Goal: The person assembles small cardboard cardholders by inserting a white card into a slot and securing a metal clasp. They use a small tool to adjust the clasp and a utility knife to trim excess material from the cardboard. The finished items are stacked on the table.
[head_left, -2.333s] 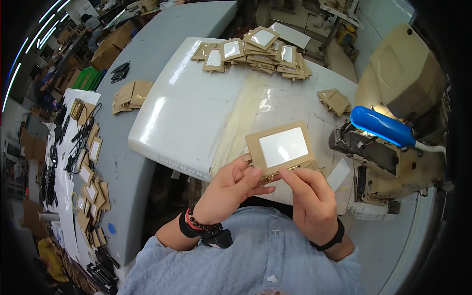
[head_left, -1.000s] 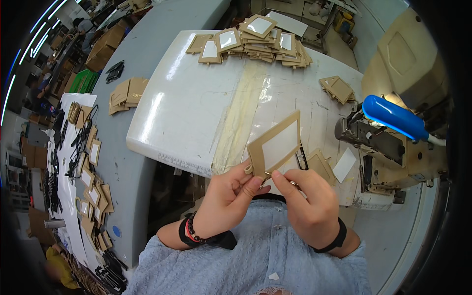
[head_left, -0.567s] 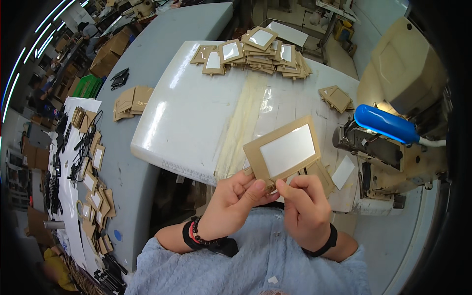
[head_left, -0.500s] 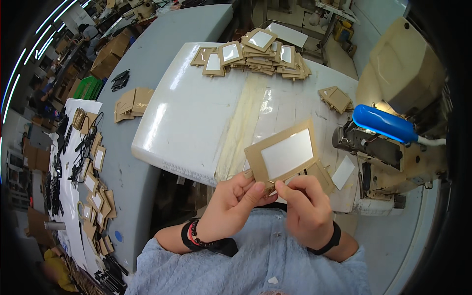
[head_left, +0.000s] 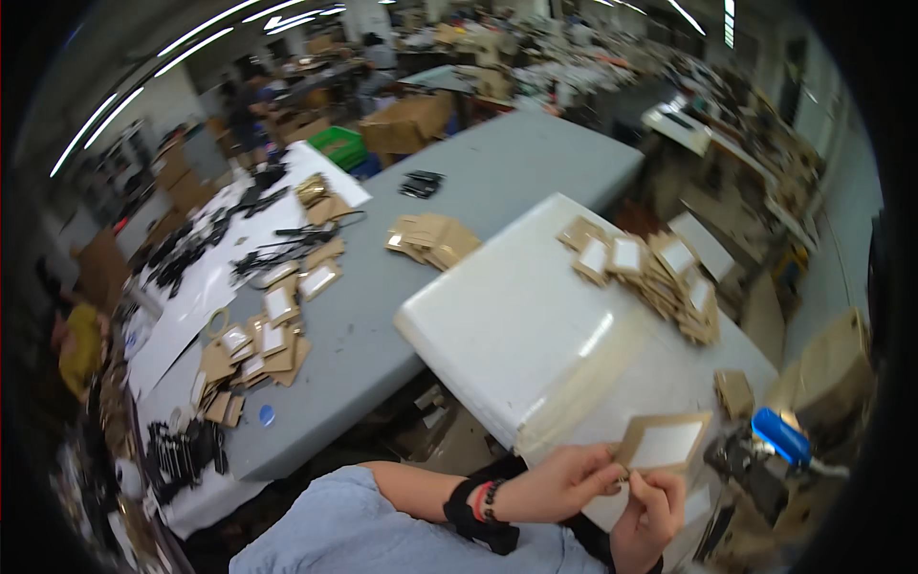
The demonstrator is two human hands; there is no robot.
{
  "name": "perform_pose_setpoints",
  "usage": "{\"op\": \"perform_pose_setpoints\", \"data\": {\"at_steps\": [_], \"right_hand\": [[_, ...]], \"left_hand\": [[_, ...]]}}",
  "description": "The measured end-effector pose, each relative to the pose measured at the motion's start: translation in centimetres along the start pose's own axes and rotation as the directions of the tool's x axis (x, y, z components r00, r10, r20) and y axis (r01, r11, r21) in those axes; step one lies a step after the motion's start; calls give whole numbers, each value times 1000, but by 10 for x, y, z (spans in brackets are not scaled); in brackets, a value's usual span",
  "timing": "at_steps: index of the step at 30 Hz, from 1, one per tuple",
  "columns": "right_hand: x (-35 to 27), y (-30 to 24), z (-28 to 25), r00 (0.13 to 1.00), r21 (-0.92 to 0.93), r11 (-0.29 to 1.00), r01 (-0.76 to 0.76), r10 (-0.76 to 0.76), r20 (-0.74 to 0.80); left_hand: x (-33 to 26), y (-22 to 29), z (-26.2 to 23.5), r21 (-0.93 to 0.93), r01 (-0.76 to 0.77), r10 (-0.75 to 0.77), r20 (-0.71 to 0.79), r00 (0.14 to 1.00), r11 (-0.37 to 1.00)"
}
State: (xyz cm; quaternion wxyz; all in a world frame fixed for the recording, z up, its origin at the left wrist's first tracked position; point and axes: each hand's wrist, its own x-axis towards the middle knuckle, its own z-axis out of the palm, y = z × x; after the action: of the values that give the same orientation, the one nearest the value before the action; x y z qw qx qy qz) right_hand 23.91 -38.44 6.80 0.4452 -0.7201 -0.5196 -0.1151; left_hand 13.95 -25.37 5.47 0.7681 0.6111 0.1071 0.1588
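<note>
A flat tan card holder (head_left: pixel 666 444) with a white window is tilted up over the near right part of the white machine table. My left hand (head_left: pixel 564 483), a dark band and beads at its wrist, is closed on the holder's lower left corner. My right hand (head_left: pixel 652 517) is closed too, thumb and finger pinching at the holder's lower edge beside the left fingertips. A small metallic-looking bit shows between the hands, too blurred to make out.
On the white machine table (head_left: pixel 497 316) lie a pile of tan holders (head_left: pixel 669 287) and a smaller stack (head_left: pixel 733 394), near a sewing machine with a blue lamp (head_left: pixel 780 435). A grey table (head_left: pixel 382 325) at left bears more holders (head_left: pixel 273 337), black straps (head_left: pixel 182 454) and tape (head_left: pixel 218 322).
The view has swung left and up, showing more of the grey table and workshop. Hands and card holder now appear lower and further right; both hands still grip the holder.
</note>
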Motion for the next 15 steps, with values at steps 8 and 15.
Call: {"op": "perform_pose_setpoints", "data": {"at_steps": [8,15], "right_hand": [[13,5,3,948,140,973,181,-211,239],[15,-1,21,948,245,959,145,-205,243]], "left_hand": [[-9,-16,-16,345,-229,277,-96,956,910],[-23,5,-18,479,-216,357,-226,906,851]]}}
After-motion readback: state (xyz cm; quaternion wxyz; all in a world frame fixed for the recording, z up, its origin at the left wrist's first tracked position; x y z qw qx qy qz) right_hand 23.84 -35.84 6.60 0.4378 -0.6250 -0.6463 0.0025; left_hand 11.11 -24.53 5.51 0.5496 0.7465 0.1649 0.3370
